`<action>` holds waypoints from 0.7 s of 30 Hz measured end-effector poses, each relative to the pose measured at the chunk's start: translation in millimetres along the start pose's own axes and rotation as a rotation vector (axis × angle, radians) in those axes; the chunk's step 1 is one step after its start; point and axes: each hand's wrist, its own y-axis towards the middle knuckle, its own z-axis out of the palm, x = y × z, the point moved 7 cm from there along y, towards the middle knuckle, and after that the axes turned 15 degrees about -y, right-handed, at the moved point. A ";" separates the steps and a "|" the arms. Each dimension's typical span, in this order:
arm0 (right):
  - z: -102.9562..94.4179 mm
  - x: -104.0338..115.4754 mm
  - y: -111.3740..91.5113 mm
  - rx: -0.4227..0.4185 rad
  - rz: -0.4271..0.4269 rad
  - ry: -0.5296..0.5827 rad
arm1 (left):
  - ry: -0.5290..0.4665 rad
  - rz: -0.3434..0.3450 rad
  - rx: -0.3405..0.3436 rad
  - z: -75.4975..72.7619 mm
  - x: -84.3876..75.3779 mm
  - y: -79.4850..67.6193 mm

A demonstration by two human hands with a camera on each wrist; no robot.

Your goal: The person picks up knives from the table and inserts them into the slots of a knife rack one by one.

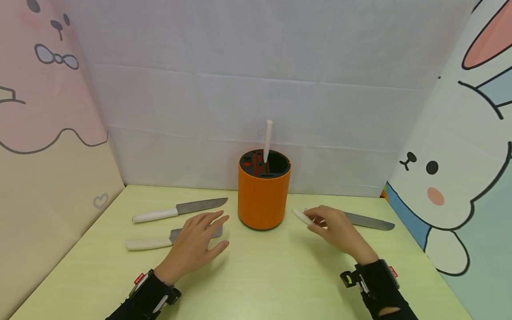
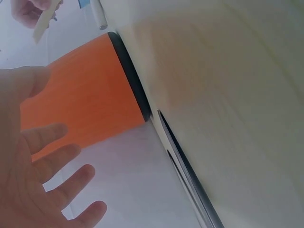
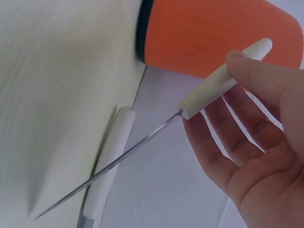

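My right hand (image 1: 334, 229) pinches the white handle (image 3: 223, 83) of a knife between thumb and fingers, right of an orange knife block (image 1: 264, 200). The held knife's thin blade (image 3: 142, 142) slants down past another white-handled knife (image 3: 109, 161) lying on the table. In the head view that lying knife's blade (image 1: 370, 221) shows beyond my right hand, which mostly hides its handle. My left hand (image 1: 194, 246) is open with spread fingers, left of the block. It partly covers a broad-bladed knife (image 1: 148, 244). A longer knife (image 1: 156, 215) lies behind that one.
One white handle (image 1: 268, 140) stands upright out of the block's black slotted top (image 1: 256, 171). The block stands towards the back of the pale table (image 1: 256, 275). A white sheet (image 1: 256, 102) hangs behind it, and printed cartoon panels flank both sides.
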 end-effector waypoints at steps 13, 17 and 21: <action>-14.2 34.7 13.5 -0.094 0.106 0.205 | -0.002 -0.002 0.003 0.2 1.3 -0.4; -24.4 58.9 17.8 -0.082 0.142 0.307 | -0.003 -0.002 0.000 -0.4 0.7 -0.3; -36.3 82.8 22.5 -0.081 0.169 0.378 | -0.005 0.002 -0.004 -0.6 0.6 -0.1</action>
